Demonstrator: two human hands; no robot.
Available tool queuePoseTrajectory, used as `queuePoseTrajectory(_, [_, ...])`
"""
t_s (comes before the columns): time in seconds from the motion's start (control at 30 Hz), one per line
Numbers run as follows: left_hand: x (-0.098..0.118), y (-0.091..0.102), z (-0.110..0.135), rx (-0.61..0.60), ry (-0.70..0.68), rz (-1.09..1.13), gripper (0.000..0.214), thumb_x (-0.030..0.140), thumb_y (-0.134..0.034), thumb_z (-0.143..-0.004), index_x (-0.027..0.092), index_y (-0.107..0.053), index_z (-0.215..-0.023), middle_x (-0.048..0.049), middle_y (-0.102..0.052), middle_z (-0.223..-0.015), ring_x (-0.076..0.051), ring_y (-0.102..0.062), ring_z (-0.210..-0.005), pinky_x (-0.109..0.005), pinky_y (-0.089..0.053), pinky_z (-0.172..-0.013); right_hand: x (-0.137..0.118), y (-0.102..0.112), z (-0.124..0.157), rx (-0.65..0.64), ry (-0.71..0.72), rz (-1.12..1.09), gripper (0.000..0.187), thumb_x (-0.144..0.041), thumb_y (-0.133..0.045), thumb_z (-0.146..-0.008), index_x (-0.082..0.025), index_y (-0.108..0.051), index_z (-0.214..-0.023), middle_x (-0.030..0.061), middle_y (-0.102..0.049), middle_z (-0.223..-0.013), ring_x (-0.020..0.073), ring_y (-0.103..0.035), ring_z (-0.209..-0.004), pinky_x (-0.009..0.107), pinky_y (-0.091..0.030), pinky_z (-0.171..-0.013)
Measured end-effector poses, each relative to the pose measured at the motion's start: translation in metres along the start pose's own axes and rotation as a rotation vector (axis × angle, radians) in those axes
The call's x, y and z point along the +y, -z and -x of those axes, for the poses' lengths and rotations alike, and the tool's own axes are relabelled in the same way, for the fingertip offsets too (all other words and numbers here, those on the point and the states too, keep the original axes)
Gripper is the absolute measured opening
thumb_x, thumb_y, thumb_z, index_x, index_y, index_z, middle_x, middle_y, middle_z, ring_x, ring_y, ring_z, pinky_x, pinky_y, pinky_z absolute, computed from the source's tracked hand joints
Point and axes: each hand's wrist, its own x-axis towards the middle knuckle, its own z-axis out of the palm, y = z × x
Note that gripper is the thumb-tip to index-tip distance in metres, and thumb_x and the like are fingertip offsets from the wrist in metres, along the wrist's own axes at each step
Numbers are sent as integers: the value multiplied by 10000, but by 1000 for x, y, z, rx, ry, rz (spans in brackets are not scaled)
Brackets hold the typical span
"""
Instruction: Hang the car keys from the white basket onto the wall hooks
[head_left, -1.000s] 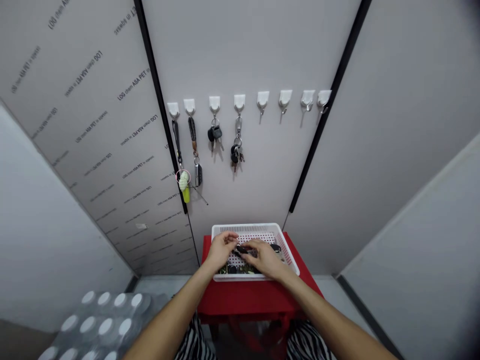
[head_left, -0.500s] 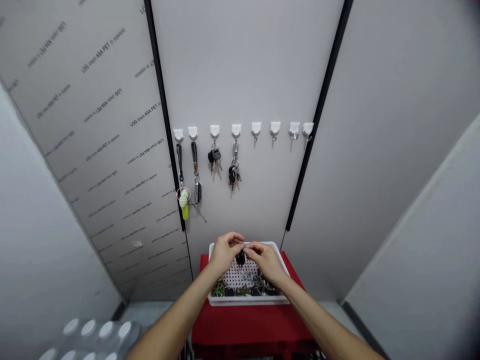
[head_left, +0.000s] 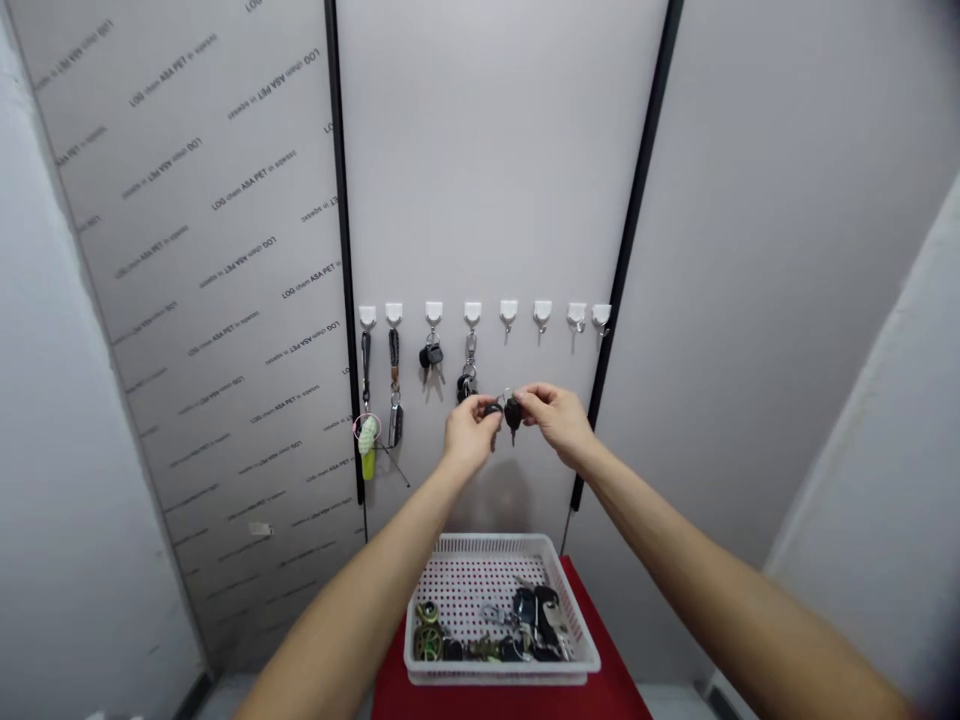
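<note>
The person holds a set of black-headed keys up in front of the wall, below the fifth hook from the left in a row of white hooks. The left hand pinches a small black piece at one side of the set; the right hand pinches the other side, beside a key that points down. A thin metal ring shows between the fingertips.

Just behind the left hand, a clasped key bunch hangs from the fourth hook, its lower part hidden. Farther left hang two black-headed keys, a braided strap with a car key, and a dark strap with a yellow-green fob.

Below, a white basket of keys and key rings sits on a red bench.
</note>
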Motion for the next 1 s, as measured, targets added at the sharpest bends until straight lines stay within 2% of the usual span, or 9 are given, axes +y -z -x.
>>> queuePoseTrajectory(0.1, [17, 4, -7, 8, 8, 21, 167, 66, -473, -573, 122, -500, -727, 46, -488, -508, -31, -435, -428, -144, -342, -431, -3, 4, 2, -20, 14, 60, 186, -311, -506, -558, -126, -523, -571, -19, -496, -514, 69, -436, -501, 210, -345, -507])
queuePoseTrajectory(0.23, [26, 6, -7, -48, -41, 0, 158, 52, -478, -552, 121, -514, -689, 43, -498, -520, -34, -442, -463, -148, -354, -466, 1, 2, 9, -135, -8, 66, 217, -310, -506, -569, -131, -564, -677, -3, -529, -592, 85, -454, -580, 220, -343, -555])
queuePoseTrajectory(0.37, [28, 5, -9, -101, -107, -53, 164, 51, -471, -547, 128, -523, -683, 38, -515, -546, -47, -465, -521, -172, -383, -547, 7, 0, 11, -211, -67, -60, 240, -343, -504, -578, -144, -564, -699, 1, -529, -629, 86, -455, -612, 217, -337, -553])
queuePoseTrajectory(0.53, [32, 10, -18, -202, -222, -154, 167, 50, -464, -558, 128, -528, -690, 12, -548, -644, -62, -491, -617, -194, -387, -640, 3, 3, 6, -230, -161, -226, 223, -333, -556, -537, -141, -551, -651, -6, -515, -636, 68, -449, -599, 198, -329, -536])
queuePoseTrajectory(0.6, [33, 11, -22, -204, -282, -225, 176, 62, -468, -564, 133, -530, -712, 0, -557, -682, -72, -498, -647, -202, -387, -656, -2, 3, 3, -224, -175, -267, 212, -312, -574, -516, -141, -536, -635, -21, -495, -590, 55, -435, -551, 191, -325, -512])
queuePoseTrajectory(0.7, [35, 9, -30, -117, -344, -358, 226, 72, -481, -565, 143, -526, -774, -11, -564, -707, -85, -503, -665, -214, -390, -659, -10, 1, -8, -157, -163, -310, 194, -296, -570, -511, -148, -508, -619, -38, -475, -539, 44, -419, -491, 181, -318, -471])
queuePoseTrajectory(0.8, [38, 5, -38, -53, -312, -463, 254, 68, -484, -567, 146, -521, -806, -11, -566, -681, -87, -506, -637, -217, -396, -635, -16, 0, -28, -16, -116, -239, 168, -287, -548, -522, -146, -492, -595, -35, -481, -518, 44, -421, -465, 172, -311, -440])
queuePoseTrajectory(1.0, [46, -5, -48, -54, -262, -594, 289, 48, -457, -577, 152, -531, -836, -28, -578, -738, -99, -512, -668, -233, -389, -668, -27, -3, -75, 228, -51, -25, 159, -289, -506, -546, -135, -515, -582, 9, -540, -558, 83, -487, -505, 183, -336, -429])
